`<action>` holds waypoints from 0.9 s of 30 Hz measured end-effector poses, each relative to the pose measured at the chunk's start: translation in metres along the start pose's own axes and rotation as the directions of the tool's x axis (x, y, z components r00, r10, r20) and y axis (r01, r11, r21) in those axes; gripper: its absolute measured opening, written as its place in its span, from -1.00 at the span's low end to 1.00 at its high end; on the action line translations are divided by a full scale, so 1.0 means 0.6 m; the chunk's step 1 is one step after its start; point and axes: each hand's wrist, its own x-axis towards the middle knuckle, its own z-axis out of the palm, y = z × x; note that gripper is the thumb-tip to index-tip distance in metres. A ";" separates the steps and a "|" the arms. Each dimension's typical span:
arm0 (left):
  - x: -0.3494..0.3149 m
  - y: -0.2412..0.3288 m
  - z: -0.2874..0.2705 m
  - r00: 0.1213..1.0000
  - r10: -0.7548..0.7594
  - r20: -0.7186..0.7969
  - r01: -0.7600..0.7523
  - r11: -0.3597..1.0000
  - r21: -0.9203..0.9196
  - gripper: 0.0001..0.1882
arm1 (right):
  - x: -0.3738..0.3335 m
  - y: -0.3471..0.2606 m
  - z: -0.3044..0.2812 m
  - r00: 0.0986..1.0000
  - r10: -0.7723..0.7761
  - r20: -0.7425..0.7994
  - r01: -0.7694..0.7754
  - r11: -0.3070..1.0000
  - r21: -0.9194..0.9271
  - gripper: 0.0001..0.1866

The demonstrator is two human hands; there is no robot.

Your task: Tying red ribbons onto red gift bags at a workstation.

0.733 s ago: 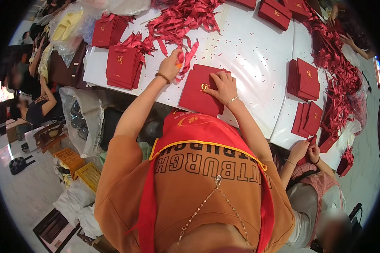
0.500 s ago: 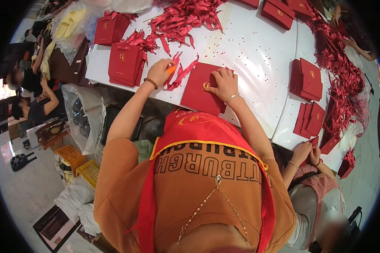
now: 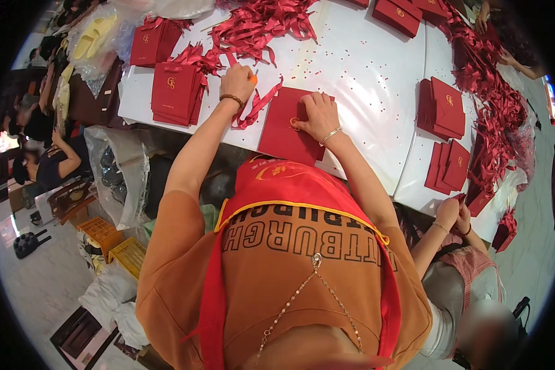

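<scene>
Close by table edge, red bag under right hand, stacks apart

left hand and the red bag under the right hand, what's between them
In the head view, red ribbon lies on the white table between the left hand and the red bag.

i have two hands and one flat red bag. i count two bag stacks at left, two crates.
</scene>
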 end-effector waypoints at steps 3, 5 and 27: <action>-0.006 0.019 -0.039 0.996 -0.080 -0.048 0.041 0.841 -0.539 -0.90 | 0.010 0.007 -0.013 0.999 -0.028 -0.023 0.030 0.993 0.113 -0.57; -0.015 0.038 -0.068 0.993 -0.113 0.034 0.098 0.630 -0.770 -0.93 | 0.020 0.023 -0.003 0.998 -0.004 0.065 -0.009 0.980 0.198 -0.60; -0.128 0.157 0.003 0.963 -0.029 0.267 0.198 0.751 -0.630 -0.91 | 0.015 0.049 -0.030 0.871 0.119 0.477 -0.249 0.944 0.217 -0.61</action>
